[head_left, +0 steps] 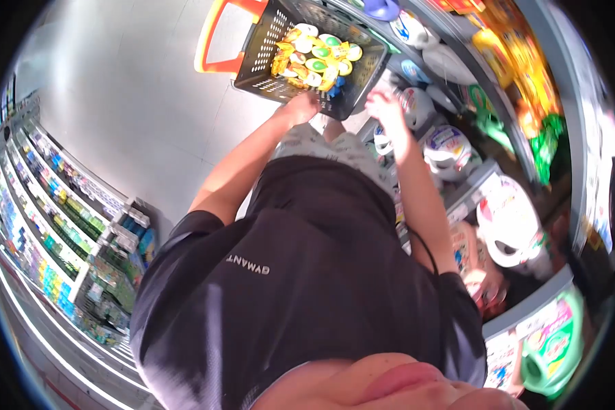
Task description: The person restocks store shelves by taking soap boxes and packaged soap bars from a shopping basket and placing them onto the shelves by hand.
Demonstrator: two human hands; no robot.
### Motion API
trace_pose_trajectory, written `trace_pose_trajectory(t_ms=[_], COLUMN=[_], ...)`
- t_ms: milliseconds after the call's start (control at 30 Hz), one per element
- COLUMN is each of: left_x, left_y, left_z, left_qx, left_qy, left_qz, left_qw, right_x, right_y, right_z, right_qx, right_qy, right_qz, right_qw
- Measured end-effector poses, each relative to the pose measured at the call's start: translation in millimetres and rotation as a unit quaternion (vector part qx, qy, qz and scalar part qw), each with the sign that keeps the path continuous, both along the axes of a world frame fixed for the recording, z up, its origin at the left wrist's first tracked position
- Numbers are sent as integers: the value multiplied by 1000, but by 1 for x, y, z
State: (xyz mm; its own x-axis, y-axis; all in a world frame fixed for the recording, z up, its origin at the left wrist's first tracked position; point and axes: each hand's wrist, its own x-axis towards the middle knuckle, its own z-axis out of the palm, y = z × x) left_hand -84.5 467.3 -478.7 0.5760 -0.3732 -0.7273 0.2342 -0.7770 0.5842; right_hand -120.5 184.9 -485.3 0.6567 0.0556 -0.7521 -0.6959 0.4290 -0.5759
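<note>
A black shopping basket (256,78) with perforated walls and an orange handle (212,41) stands in front of me. Inside it lie several yellow packages (318,58) with white and green parts, and something small and blue (337,85). My left hand (301,108) is closed at the basket's near rim; its fingertips are partly hidden. To the right of the basket, my right hand (387,109) is raised with its fingers apart, holding nothing I can see. It is close to a white bottle (417,107) on the shelf; whether they touch I cannot tell.
Shelving on my right holds white detergent bottles (451,150), a large white jug (507,222), a green bottle (557,345) and yellow packs (519,55). Across the pale tiled floor (150,102) on my left stand long stocked shelves (55,205).
</note>
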Motion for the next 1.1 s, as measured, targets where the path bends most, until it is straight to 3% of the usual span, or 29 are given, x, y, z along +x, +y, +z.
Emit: trace_pose_trajectory(t_ms=[67, 167, 200, 333, 400, 467, 600, 667, 767, 867, 967, 1067, 1100], left_x=[-4, 3, -11, 21, 25, 24, 41, 45, 50, 30, 41, 46, 44], left_y=[8, 12, 16, 7, -5, -11, -27, -30, -34, -42, -39, -28, -24], left_z=[-41, -95, -149, -209, -266, -321, -362, -391, -386, -431, -400, -375, -363], left_qx=[9, 56, 30, -31, 11, -9, 13, 36, -10, 10, 52, 35, 19], left_qy=[28, 68, 14, 28, 145, -33, 111, 120, 176, 106, 155, 174, 131], left_qz=[41, 8, -3, -83, -19, -203, 13, -24, 46, 13, 22, 14, 32], left_qw=[999, 996, 999, 996, 989, 979, 994, 992, 983, 994, 986, 984, 991], right_x=[-1, -5, -5, 7, 22, 39, 52, 59, 53, 49, 48, 54, 49], right_y=[25, 54, 61, 87, 99, 103, 103, 108, 109, 114, 118, 123, 122], right_z=[-13, -59, -82, -180, -235, -289, -394, -416, -445, -471, -462, -428, -426], right_qx=[-32, -39, -31, -25, -60, -99, -193, -204, -226, -238, -199, -234, -257], right_qy=[86, 160, 189, 232, 252, 268, 226, 233, 239, 211, 210, 257, 229], right_qz=[33, 75, 80, 51, 48, 54, 66, 65, 74, 58, -21, 4, -11], right_qw=[995, 983, 978, 971, 965, 957, 952, 949, 942, 946, 957, 938, 939])
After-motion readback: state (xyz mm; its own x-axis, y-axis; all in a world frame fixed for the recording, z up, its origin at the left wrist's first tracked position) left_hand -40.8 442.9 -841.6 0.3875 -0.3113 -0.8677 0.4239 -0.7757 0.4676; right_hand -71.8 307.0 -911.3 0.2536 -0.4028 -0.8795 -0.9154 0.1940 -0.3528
